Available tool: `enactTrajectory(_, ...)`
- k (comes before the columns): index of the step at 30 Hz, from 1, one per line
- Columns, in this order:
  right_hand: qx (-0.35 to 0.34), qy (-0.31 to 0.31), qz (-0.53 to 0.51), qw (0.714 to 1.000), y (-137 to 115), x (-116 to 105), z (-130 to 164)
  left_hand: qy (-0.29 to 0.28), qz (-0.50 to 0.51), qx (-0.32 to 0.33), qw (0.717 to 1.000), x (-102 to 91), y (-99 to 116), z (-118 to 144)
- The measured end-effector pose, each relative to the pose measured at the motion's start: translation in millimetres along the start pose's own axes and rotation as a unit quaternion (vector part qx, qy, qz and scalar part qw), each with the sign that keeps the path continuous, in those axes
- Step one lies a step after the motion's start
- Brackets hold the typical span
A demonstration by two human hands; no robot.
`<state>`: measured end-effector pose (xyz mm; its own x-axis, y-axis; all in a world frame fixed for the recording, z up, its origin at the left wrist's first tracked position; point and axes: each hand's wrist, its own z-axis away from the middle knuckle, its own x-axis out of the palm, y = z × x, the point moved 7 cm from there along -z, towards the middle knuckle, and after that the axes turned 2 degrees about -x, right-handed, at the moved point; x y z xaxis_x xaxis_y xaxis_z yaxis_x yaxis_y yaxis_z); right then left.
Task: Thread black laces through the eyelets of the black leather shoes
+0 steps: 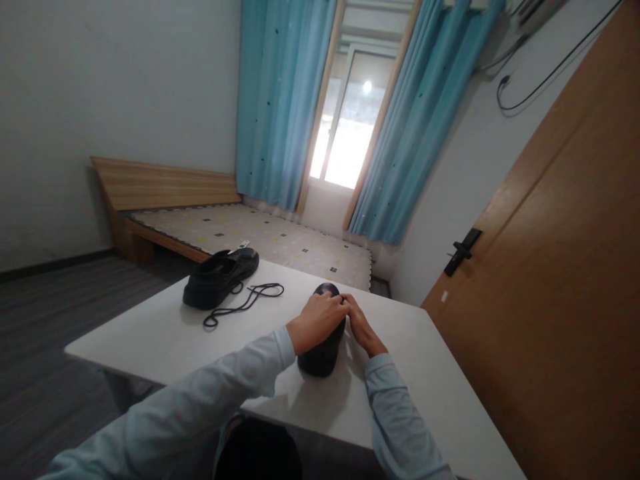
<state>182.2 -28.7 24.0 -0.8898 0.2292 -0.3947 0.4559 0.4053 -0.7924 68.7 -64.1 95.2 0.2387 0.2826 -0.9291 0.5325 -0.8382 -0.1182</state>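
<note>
- Both hands meet on top of the black leather shoe [323, 350] that stands on the white tabletop [165, 337] right in front of the person, toe pointing away.
- The left hand [317, 320] curls over the shoe's upper, while the right hand [363, 327] comes in from the other side, fingertips touching the left's; whether they pinch a lace I cannot tell.
- To do this well, I'd judge the shoe should stay pressed flat, with the fingers working close to the eyelets.
- Well to the left of the hands lies the second black leather shoe [220, 277], a loose black shoelace [245, 301] beside it.
</note>
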Motion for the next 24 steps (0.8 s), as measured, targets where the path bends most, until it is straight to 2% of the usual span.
enactTrajectory(12, 0.012, -0.004, 0.012, 1.0, 2.9, -4.9, -2.8, -0.04, 0.015, -0.03, 0.999, 6.5, -3.3, 5.4)
enactTrajectory(15, 0.012, -0.005, 0.013, 1.0, 4.4, -5.0, -3.4, -0.033, 0.022, -0.041, 0.998, 2.1, -4.7, 9.4)
enactTrajectory(20, 0.011, -0.009, 0.02, 1.0, 3.8, 0.4, -0.8, -0.026, 0.017, -0.097, 0.995, -5.8, -15.6, 22.6)
enactTrajectory(24, 0.005, -0.041, 0.02, 0.999, -0.1, 4.5, 1.8, 0.003, 0.039, -0.117, 0.992, -6.6, -19.3, 34.2)
